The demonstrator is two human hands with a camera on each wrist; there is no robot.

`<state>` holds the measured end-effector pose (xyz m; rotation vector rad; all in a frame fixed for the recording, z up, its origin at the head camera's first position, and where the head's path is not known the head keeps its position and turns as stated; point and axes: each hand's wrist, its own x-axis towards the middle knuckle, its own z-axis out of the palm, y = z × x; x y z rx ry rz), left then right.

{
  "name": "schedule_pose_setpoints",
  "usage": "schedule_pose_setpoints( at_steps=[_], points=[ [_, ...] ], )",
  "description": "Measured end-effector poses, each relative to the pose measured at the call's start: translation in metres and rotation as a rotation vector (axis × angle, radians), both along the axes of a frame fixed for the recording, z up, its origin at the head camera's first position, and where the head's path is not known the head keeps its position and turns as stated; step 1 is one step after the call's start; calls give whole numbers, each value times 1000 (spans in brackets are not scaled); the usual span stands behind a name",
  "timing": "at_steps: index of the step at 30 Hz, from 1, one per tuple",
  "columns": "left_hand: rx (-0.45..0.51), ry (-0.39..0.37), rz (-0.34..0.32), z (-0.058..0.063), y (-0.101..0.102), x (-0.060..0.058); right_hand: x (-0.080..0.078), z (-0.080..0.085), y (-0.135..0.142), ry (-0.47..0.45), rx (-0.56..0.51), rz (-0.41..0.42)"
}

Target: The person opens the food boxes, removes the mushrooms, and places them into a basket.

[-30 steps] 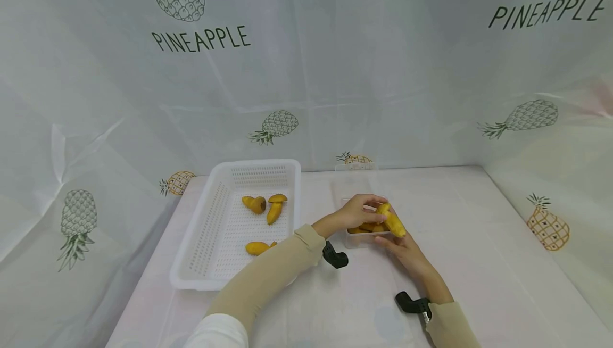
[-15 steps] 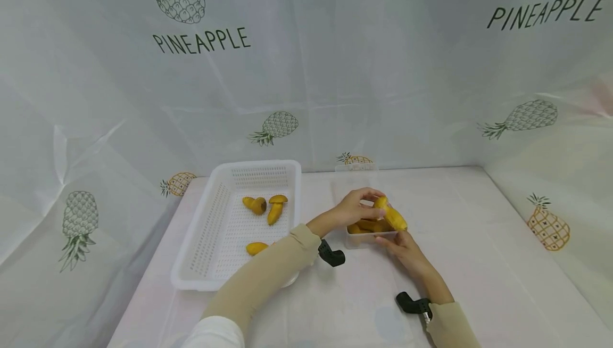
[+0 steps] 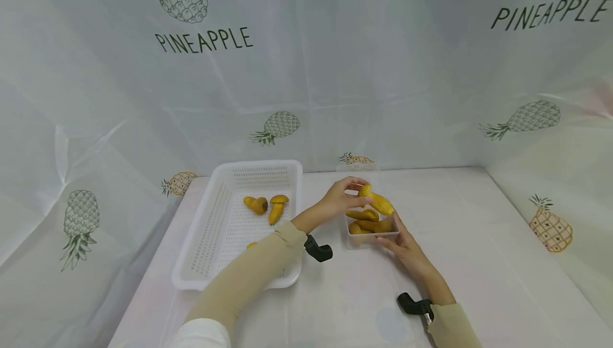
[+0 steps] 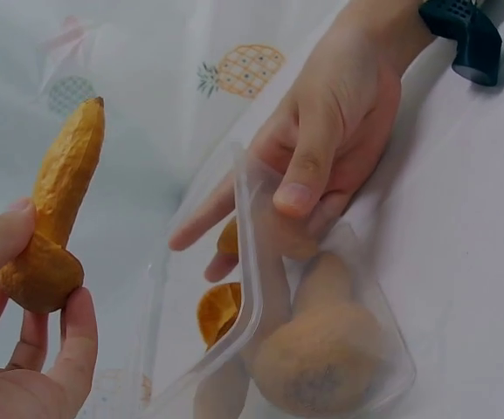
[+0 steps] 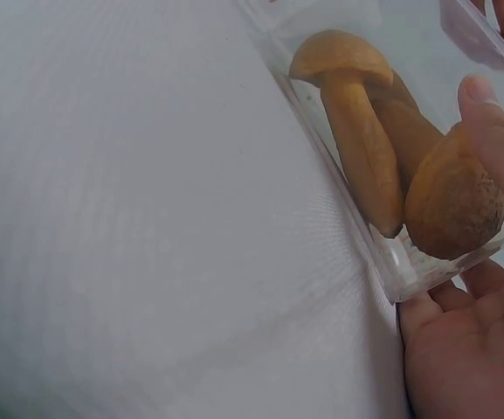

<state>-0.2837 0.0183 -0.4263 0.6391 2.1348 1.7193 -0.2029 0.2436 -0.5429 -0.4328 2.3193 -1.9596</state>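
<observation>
Yellow mushroom (image 3: 382,205), pinched at its cap end between thumb and fingers of the left hand (image 3: 339,198) (stem projecting free), is held near the clear box (image 3: 367,239). Right hand (image 3: 408,248), fingers extended, touches the box.

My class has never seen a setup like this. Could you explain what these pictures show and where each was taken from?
There is no machine: a person works bare-handed. The head view looks forward and down from the person's head; the other two look from each wrist at the work close up. On the table stand a white basket and a clear box, both holding yellow-brown mushrooms. The left hand holds another mushroom near the box; the right hand rests against the box's side.
</observation>
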Motion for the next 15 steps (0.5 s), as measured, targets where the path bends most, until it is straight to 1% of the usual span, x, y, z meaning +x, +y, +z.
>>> schedule_pose_setpoints(
  at_steps=[4,8,15],
  points=[
    [8,-13,28,4,-11,-1,0,0,1,12,21,3],
    [38,-34,45,8,-22,-1,0,-2,1,18,10,12],
    [92,-40,66,17,-47,-3,0,-1,1,25,13,6]
  ],
)
